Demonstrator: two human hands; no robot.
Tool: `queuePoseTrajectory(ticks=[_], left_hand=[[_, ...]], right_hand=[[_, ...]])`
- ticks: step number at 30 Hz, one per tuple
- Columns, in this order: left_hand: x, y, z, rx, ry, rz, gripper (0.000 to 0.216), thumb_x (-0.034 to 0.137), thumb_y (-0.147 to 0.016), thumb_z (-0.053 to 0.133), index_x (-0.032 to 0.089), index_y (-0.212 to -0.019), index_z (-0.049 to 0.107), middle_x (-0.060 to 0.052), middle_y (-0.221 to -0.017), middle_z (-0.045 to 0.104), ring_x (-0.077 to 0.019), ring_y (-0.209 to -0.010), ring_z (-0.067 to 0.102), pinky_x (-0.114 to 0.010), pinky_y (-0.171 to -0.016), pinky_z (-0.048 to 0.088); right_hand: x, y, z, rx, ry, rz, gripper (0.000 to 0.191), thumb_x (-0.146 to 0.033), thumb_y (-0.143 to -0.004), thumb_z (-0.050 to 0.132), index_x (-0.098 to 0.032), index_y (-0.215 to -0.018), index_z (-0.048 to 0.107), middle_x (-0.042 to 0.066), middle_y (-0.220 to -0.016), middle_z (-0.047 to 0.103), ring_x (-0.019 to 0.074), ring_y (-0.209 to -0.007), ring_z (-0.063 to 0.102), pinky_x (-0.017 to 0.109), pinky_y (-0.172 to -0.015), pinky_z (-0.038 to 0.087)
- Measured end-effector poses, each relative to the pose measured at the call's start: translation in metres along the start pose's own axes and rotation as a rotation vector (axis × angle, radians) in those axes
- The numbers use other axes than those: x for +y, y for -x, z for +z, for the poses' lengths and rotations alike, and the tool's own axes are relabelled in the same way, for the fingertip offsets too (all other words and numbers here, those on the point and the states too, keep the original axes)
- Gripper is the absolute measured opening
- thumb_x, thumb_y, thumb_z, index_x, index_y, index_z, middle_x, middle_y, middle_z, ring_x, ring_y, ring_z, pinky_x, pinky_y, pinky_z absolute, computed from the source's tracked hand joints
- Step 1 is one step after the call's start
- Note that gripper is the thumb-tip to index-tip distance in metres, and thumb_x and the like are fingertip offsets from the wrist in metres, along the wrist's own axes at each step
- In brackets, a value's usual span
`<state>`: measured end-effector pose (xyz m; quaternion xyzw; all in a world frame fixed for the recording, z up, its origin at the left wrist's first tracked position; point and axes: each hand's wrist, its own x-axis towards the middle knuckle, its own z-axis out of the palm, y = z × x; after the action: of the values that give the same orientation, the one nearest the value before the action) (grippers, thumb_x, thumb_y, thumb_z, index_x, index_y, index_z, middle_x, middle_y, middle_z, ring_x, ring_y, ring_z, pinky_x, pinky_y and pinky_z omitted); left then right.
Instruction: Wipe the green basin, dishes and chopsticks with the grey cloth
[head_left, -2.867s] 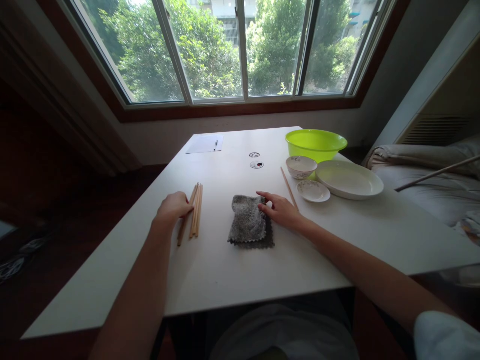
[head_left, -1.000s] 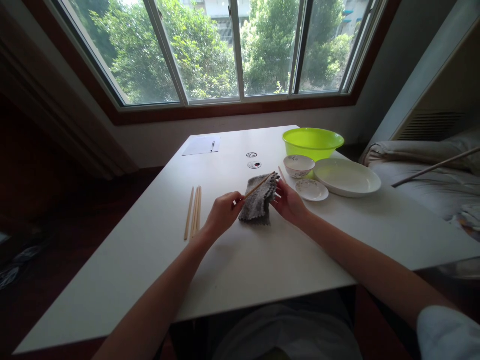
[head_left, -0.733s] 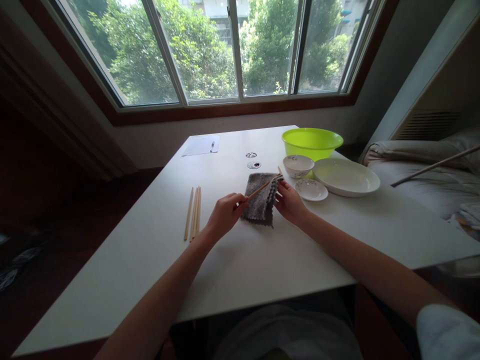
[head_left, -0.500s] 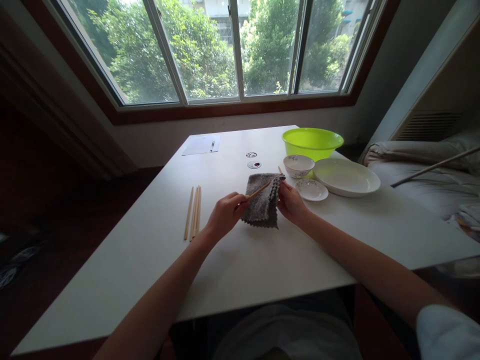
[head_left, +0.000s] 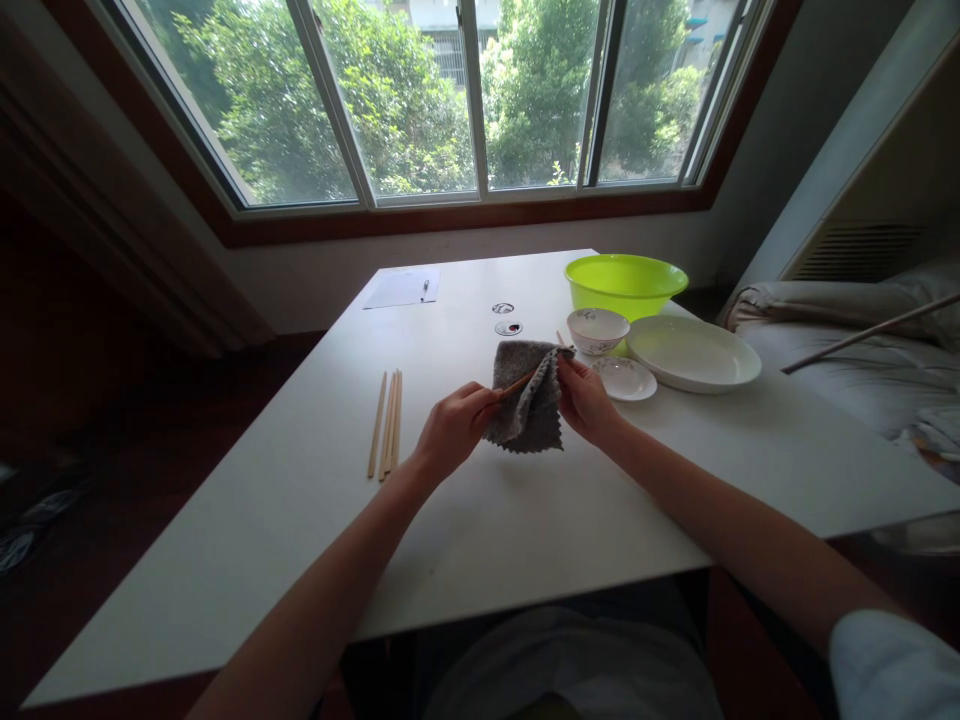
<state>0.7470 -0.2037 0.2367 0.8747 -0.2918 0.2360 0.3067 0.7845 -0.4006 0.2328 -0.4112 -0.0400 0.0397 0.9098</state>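
Note:
My left hand (head_left: 459,422) is closed round one end of a wooden chopstick (head_left: 516,386), which points up and to the right into a grey cloth (head_left: 525,405). The cloth has a scalloped edge and hangs above the table in folds. My right hand (head_left: 586,400) pinches the cloth's upper right part, with the far stretch of the chopstick hidden inside the fold. To the left of my left hand, several more chopsticks (head_left: 390,425) lie side by side on the white table (head_left: 300,520).
At the back right stand a lime green basin (head_left: 626,285), a patterned bowl (head_left: 598,330), a small plate (head_left: 624,379) and a large white oval plate (head_left: 694,355). A paper sheet (head_left: 394,288) with a pen (head_left: 425,290) lies at the far left. Two round stickers (head_left: 508,328) mark the table's middle.
The cloth is now folded over more of the chopstick, and less of the stick shows. My left hand has shifted slightly to the right, towards my right hand.

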Motion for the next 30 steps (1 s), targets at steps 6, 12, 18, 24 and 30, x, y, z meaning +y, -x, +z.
queuePoseTrajectory(ticks=[6, 12, 18, 24, 30], left_hand=[[0.004, -0.003, 0.003, -0.049, 0.090, -0.132, 0.018, 0.024, -0.085, 0.054, 0.016, -0.096, 0.065, -0.003, -0.079, 0.065, -0.0085, -0.059, 0.055, -0.020, -0.057, 0.045], [-0.001, -0.010, -0.005, -0.122, 0.239, -0.397, 0.023, 0.035, -0.081, 0.055, 0.015, -0.078, 0.066, -0.002, -0.063, 0.064, -0.0092, -0.050, 0.055, -0.020, -0.049, 0.043], [-0.007, -0.011, -0.007, -0.203, 0.338, -0.451, 0.024, 0.033, -0.078, 0.055, 0.013, -0.081, 0.067, -0.004, -0.067, 0.066, -0.0113, -0.054, 0.059, -0.022, -0.054, 0.049], [-0.017, -0.008, -0.005, -0.311, 0.306, -0.382, 0.025, 0.029, -0.078, 0.052, 0.014, -0.087, 0.069, -0.006, -0.071, 0.069, -0.0124, -0.058, 0.061, -0.024, -0.057, 0.050], [-0.017, -0.008, -0.010, -0.299, 0.162, -0.321, 0.018, 0.029, -0.075, 0.058, 0.016, -0.081, 0.070, -0.003, -0.069, 0.070, -0.0139, -0.063, 0.062, -0.024, -0.060, 0.049]], right_hand=[[-0.006, -0.005, -0.002, 0.028, 0.021, -0.072, 0.034, -0.037, -0.052, 0.085, -0.021, -0.076, 0.067, -0.006, -0.068, 0.066, 0.0053, -0.057, 0.056, 0.016, -0.052, 0.048], [-0.014, -0.011, -0.011, 0.061, 0.048, -0.119, 0.035, -0.039, -0.050, 0.085, -0.021, -0.073, 0.066, -0.007, -0.064, 0.064, 0.0048, -0.055, 0.056, 0.016, -0.052, 0.048], [-0.016, -0.015, -0.015, 0.084, 0.097, -0.116, 0.037, -0.042, -0.049, 0.084, -0.021, -0.073, 0.064, -0.008, -0.062, 0.062, 0.0043, -0.052, 0.054, 0.016, -0.048, 0.046], [-0.018, -0.019, -0.020, 0.105, 0.106, -0.126, 0.037, -0.041, -0.050, 0.084, -0.021, -0.072, 0.062, -0.009, -0.060, 0.060, 0.0041, -0.050, 0.052, 0.016, -0.046, 0.044], [-0.018, -0.018, -0.020, 0.107, 0.123, -0.105, 0.036, -0.040, -0.052, 0.084, -0.021, -0.072, 0.061, -0.008, -0.058, 0.059, 0.0048, -0.050, 0.053, 0.016, -0.044, 0.044]])
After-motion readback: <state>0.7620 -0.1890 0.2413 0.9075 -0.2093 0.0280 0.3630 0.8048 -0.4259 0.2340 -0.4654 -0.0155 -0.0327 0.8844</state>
